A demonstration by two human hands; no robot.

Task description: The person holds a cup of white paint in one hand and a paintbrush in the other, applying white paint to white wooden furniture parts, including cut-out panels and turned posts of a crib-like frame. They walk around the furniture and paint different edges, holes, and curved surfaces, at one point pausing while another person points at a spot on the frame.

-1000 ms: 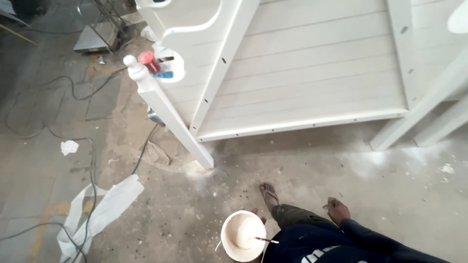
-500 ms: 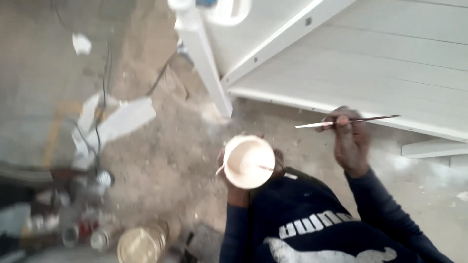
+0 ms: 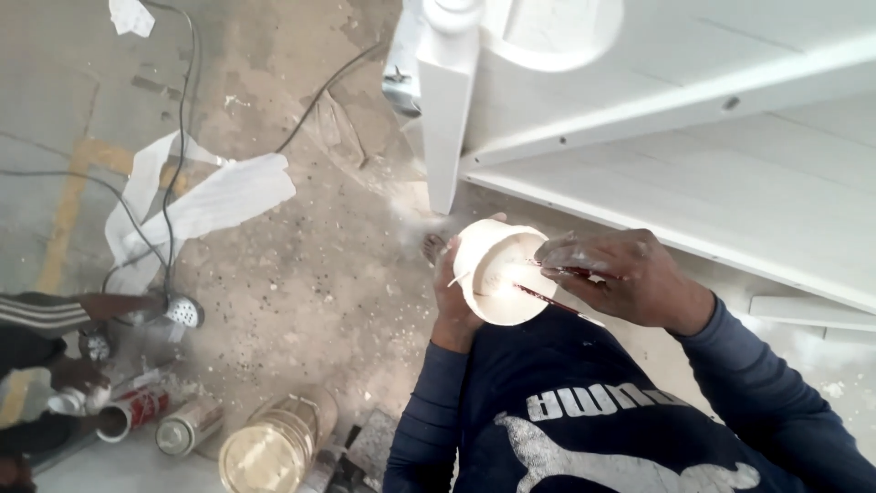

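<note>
Round white plastic cup (image 3: 497, 274) of pale paint sits in your left hand (image 3: 453, 306), held up in front of your chest and just below the edge of the white-painted wooden panel frame (image 3: 693, 183). Your left grip is closed around the cup's wall from beneath, thumb side on the rim. Your right hand (image 3: 625, 278) is pinched shut on a thin red-handled artist's brush (image 3: 552, 299), with the bristle end down inside the cup and the handle running back under your palm.

To load the brush well, keep the cup level and steady, and dip only the tip rather than burying the bristles. I'd judge it wise to wipe one side against the inner rim so no drop falls on your dark blue sweatshirt (image 3: 584, 420) or the dusty concrete floor (image 3: 301, 274). Hold the brush lightly near its middle for control.

Off to your left another person's hand (image 3: 78, 374) works among spray cans (image 3: 187, 424), well apart from you
</note>
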